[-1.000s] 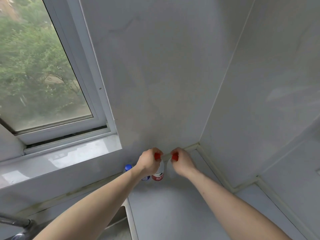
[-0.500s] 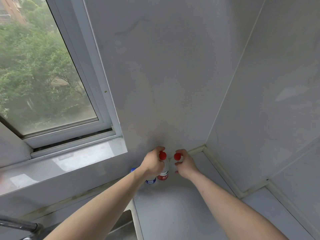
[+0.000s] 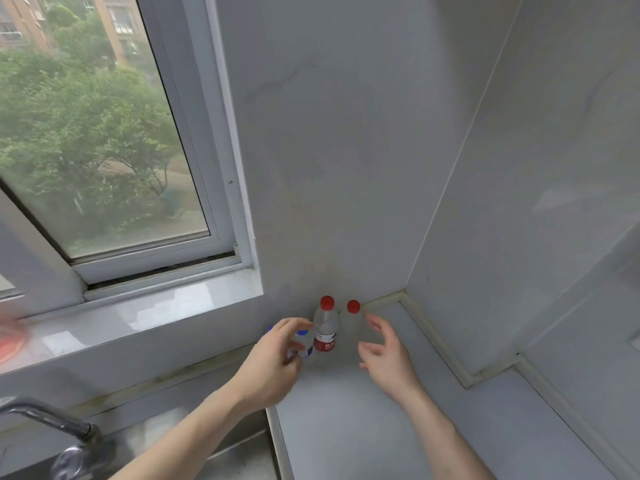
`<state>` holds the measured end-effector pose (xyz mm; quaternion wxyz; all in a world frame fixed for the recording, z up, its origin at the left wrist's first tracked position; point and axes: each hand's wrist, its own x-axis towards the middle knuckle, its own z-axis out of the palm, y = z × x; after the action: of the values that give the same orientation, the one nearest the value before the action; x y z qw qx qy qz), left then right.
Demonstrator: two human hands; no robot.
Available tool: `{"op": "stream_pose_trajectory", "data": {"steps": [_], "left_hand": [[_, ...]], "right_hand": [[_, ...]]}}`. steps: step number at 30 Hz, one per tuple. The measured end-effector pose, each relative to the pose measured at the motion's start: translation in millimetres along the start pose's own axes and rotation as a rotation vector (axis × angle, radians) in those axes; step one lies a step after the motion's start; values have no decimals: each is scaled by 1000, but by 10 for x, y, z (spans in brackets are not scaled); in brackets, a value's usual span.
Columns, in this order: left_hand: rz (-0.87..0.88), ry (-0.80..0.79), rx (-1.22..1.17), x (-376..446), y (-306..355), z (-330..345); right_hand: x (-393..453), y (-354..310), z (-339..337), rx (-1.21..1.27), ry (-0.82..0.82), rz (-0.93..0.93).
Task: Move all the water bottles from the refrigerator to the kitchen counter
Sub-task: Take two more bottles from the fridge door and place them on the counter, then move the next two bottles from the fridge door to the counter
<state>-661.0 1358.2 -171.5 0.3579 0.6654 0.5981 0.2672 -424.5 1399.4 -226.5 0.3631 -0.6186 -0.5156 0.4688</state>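
Note:
Two red-capped water bottles stand upright on the grey kitchen counter [image 3: 381, 427] near the wall corner: one with a red label [image 3: 325, 327] and a clearer one to its right [image 3: 352, 318]. A blue-capped bottle [image 3: 304, 342] stands just left of them, partly hidden by my left hand [image 3: 273, 362]. That hand hovers in front of the bottles with loosely curled fingers and holds nothing. My right hand [image 3: 388, 355] is spread open a little in front of the right bottle, not touching it.
A steel sink [image 3: 228, 445] with a dark tap [image 3: 52, 424] lies at the lower left. A window and its pale sill [image 3: 138, 313] run behind it. Walls close the counter at the back and right. Something red [image 3: 10, 344] is at the left edge.
Both hands have let go of the red-capped bottles and drawn back toward me. The two bottles now stand free on the counter.

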Motion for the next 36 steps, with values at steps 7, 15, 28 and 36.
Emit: {"op": "stream_pose_trajectory", "data": {"steps": [7,15,28,36], "left_hand": [[23,42,-9,-1065,-245,-14],[73,-66,-27,-1706,-109,445],[382,-367,198,-2157,549,765],[549,-514,352,-2529,1099,1317]], "right_hand": [[-1220,-65,-124,-221,-165,-45],[-2311,33,-214,-398,-142,4],[-3798,519,-583,-351,145,89],[-4838,771,-920,-319,336,173]]}}
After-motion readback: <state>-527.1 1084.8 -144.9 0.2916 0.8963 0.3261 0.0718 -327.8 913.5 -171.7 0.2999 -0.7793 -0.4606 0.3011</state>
